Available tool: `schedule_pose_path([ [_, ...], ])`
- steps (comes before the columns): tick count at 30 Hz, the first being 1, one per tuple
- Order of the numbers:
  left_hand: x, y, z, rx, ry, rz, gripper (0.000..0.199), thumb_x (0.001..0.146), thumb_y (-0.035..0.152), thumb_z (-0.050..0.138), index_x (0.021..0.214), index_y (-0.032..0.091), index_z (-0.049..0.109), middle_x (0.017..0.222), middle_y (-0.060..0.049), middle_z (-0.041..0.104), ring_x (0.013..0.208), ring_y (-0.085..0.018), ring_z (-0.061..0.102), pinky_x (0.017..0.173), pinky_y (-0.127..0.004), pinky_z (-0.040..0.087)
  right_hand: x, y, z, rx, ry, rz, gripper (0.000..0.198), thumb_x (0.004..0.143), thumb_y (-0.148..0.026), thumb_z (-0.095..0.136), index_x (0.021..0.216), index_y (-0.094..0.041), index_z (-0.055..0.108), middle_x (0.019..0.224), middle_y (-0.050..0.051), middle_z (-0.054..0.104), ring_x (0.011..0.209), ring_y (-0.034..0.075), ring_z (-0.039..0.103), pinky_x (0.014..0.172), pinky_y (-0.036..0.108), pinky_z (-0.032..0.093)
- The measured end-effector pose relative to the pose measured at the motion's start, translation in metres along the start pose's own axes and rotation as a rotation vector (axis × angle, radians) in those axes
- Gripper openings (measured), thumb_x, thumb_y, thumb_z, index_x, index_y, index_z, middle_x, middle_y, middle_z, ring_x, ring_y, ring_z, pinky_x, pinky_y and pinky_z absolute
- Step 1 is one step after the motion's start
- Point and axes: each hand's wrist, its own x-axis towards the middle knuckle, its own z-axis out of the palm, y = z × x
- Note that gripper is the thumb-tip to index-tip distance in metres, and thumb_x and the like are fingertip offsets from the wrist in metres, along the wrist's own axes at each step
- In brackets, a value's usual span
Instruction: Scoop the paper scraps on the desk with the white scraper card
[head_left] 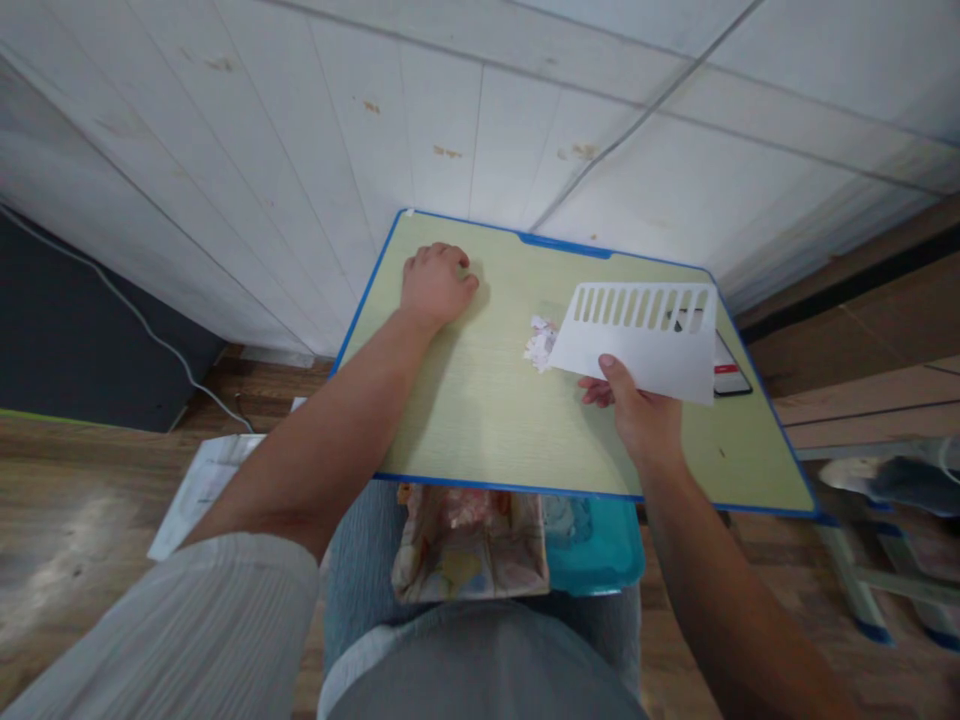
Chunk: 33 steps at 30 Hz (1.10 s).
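Observation:
In my right hand [643, 420] is a white sheet [637, 355] with a row of long rounded slots along its far edge. The thumb lies on top and the fingers reach underneath, holding it tilted above the table. My left hand [439, 285] rests on the table's far left part with its fingers curled in; what they hold, if anything, is hidden. Between the hands, a small pile of white paper scraps [538, 345] lies on the pale yellow table [480, 420], beside the sheet's left corner. A phone [731, 370] lies partly hidden behind the sheet.
The blue-edged table stands against a white panelled wall [442, 110]. Below its near edge are a patterned fabric container [472, 560] and a turquoise plastic tub [607, 550]. A grey cable [645, 115] runs down the wall. Papers [206, 480] lie on the floor at left.

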Motion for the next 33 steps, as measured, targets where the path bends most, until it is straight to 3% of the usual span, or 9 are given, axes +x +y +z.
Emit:
schedule_pose_path([
  [6,-0.001,0.001,-0.001,-0.015,0.000,-0.004,0.036,0.096,0.033,0.061,0.127,0.026,0.076,0.149,-0.014,0.072,0.146,-0.041,0.058,0.129,-0.059,0.041,-0.001,-0.002,-0.001,-0.003,-0.007,0.000,0.057,0.077,-0.075,0.091,0.084,-0.021,0.074,0.068,0.008,0.080,0.050,0.021,0.069,0.051,0.035,0.060],
  [12,-0.001,0.000,0.000,-0.015,0.010,0.004,0.034,0.095,0.032,0.063,0.126,0.028,0.075,0.147,-0.012,0.073,0.144,-0.040,0.058,0.128,-0.059,0.043,-0.005,-0.008,-0.005,0.048,-0.018,-0.017,0.038,0.079,-0.055,0.090,0.083,-0.021,0.074,0.062,0.005,0.075,0.046,0.021,0.066,0.047,0.036,0.060],
  [21,-0.001,0.001,0.001,-0.004,0.015,0.003,0.034,0.095,0.032,0.061,0.125,0.026,0.077,0.147,-0.013,0.073,0.143,-0.040,0.060,0.128,-0.060,0.043,-0.009,-0.006,-0.006,0.004,-0.032,-0.014,0.031,0.080,-0.048,0.087,0.071,-0.021,0.074,0.058,0.006,0.072,0.046,0.020,0.063,0.046,0.036,0.059],
  [33,-0.003,0.003,-0.004,-0.017,-0.013,-0.011,0.037,0.095,0.033,0.060,0.128,0.025,0.076,0.150,-0.015,0.072,0.145,-0.041,0.058,0.129,-0.060,0.041,-0.011,-0.004,-0.004,-0.003,0.012,-0.041,0.036,0.081,-0.053,0.088,0.073,-0.023,0.071,0.059,0.004,0.072,0.046,0.019,0.062,0.046,0.035,0.059],
])
